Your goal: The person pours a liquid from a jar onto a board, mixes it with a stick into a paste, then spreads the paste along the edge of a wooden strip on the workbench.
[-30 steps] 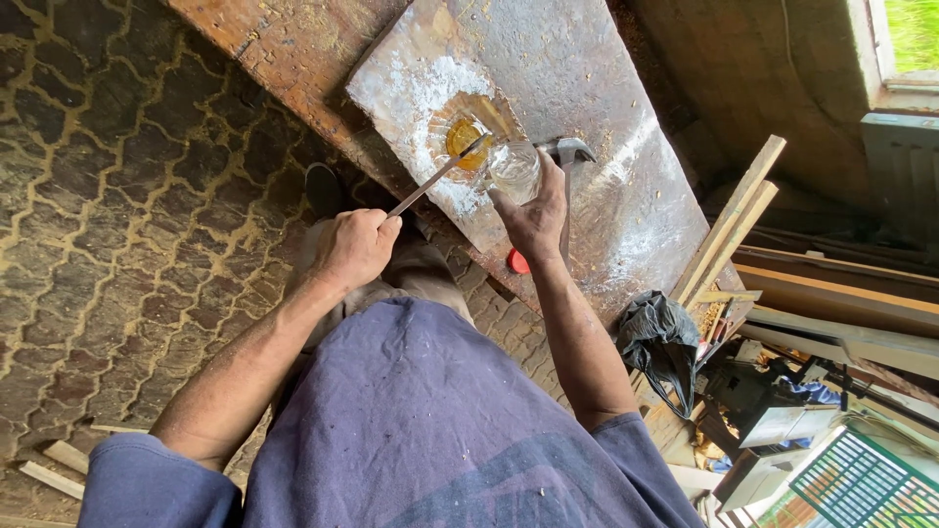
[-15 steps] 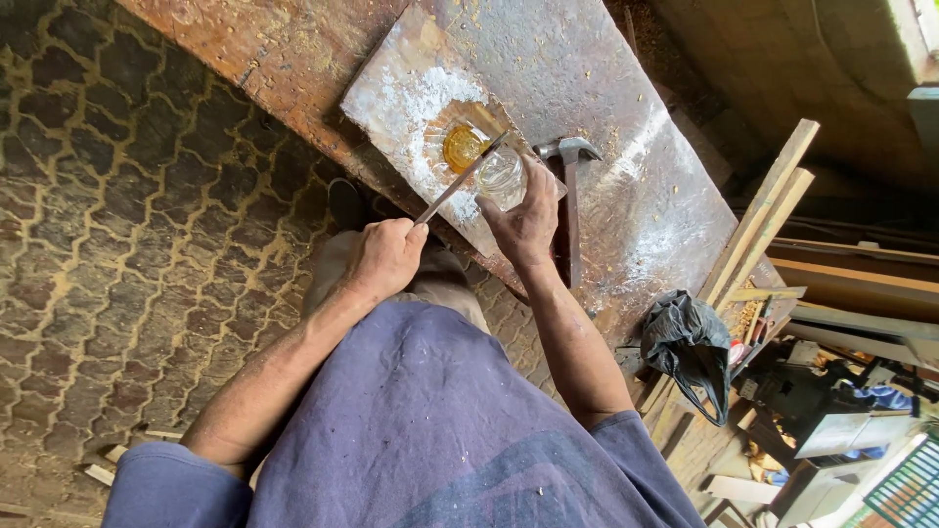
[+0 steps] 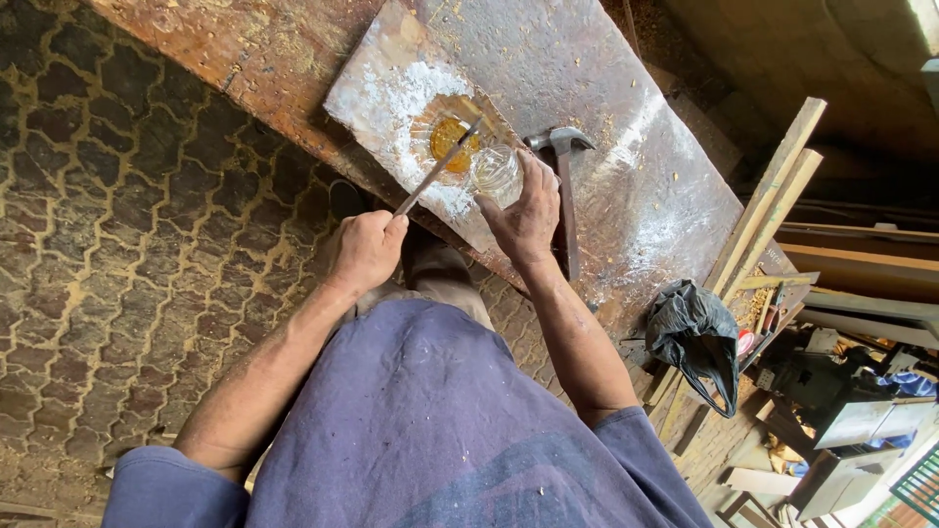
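My left hand (image 3: 367,249) grips a thin stick (image 3: 435,174) whose far tip rests in a yellow-orange puddle (image 3: 448,137). The puddle lies on a white-smeared patch of a worn grey board (image 3: 626,147) on the bench. My right hand (image 3: 528,213) holds a small clear glass jar (image 3: 495,171) right beside the puddle. A claw hammer (image 3: 564,191) lies on the board, its handle partly under my right hand.
A rusty wooden bench edge (image 3: 245,59) runs along the top left. Patterned brick paving (image 3: 117,244) spreads on the left. A black plastic bag (image 3: 696,337) hangs at the bench's end. Wooden planks (image 3: 773,210) and cluttered tools stand at the right.
The view has shifted, so the hammer shows more fully. Both hands keep their hold; the stick's tip stays in the puddle and the jar stays next to it.
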